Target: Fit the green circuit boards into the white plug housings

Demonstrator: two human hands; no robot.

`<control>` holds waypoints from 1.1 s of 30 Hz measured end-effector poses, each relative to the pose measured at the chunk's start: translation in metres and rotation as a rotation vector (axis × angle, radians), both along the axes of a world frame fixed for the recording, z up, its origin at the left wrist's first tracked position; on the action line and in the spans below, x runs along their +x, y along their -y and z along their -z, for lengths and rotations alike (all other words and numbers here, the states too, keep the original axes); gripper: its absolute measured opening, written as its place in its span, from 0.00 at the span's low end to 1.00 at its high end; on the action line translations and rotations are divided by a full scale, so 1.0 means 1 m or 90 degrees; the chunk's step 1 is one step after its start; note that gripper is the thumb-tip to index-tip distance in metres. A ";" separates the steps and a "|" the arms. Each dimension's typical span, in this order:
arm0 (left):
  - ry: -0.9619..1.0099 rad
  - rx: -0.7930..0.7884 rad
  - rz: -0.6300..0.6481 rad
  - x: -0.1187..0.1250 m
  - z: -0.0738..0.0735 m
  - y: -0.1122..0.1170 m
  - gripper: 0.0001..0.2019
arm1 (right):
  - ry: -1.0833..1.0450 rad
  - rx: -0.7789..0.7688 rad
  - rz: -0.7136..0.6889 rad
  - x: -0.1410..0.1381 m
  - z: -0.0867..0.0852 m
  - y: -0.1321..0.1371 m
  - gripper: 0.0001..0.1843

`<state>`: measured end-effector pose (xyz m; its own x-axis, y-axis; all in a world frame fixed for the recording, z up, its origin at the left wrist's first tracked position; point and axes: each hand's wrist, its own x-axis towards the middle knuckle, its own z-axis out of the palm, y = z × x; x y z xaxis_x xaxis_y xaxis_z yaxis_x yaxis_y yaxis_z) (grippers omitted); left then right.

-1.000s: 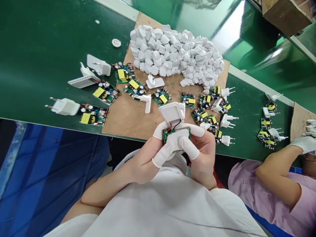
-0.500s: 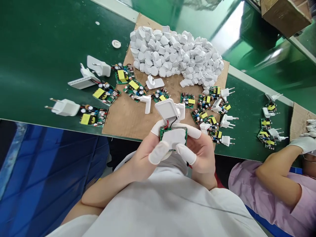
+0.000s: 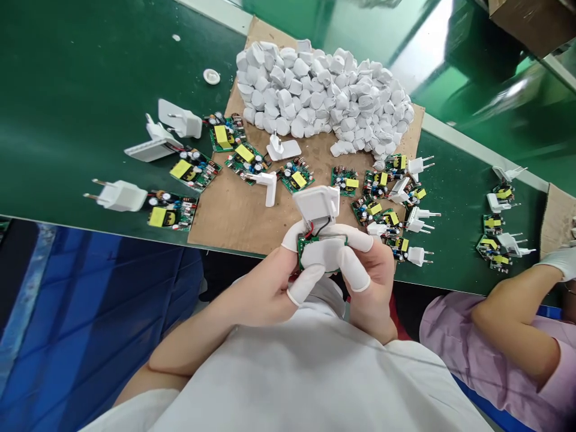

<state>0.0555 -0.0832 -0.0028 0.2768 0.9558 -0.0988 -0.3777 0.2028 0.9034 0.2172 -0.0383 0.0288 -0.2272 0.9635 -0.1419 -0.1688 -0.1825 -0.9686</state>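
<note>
We have the circuit board [image 3: 300,260] in both hands, held up at the counter's [image 3: 90,78] near edge. Left hand [image 3: 279,285] grips its left end, right hand [image 3: 372,273] its right end; thumbs and index fingers wear white covers. A white slab [image 3: 320,255] lies against the board face toward us: left thumb at its lower edge, right thumb on its right end. The white plug housing [image 3: 316,205] sits just past the board's far side, joined by a red wire [image 3: 309,230] and a black wire [image 3: 324,225].

Cardboard sheet [image 3: 229,213] runs back from the near edge; a heap of white pieces [image 3: 324,96] covers its far part. Left group of boards with plugs [image 3: 193,168] straddles the sheet's left edge, right group [image 3: 391,210] its right edge. A co-worker's gloved hand [image 3: 558,263] is farther right, near the counter's near edge.
</note>
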 end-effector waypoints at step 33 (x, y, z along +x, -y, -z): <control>0.172 -0.120 -0.111 0.011 -0.014 -0.006 0.26 | 0.014 0.066 -0.185 0.013 0.003 -0.005 0.21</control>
